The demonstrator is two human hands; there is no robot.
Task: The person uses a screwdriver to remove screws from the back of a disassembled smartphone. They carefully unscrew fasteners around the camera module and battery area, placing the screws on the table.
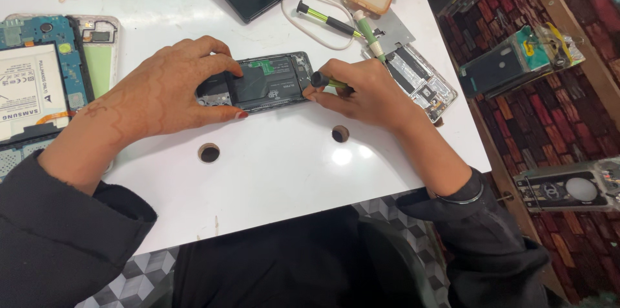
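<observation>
On the white bench [278, 172] the opened phone [268, 82] lies lengthwise left to right, the left hand [171, 92] clamped over its left end, while the right hand [361, 92], fingers pinched on a small screwdriver [323, 80], works at its right end.

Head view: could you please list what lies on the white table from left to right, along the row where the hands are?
Opened tablet → left hand → opened phone → right hand with a green-and-black screwdriver → bare phone frame at the table edge.
</observation>
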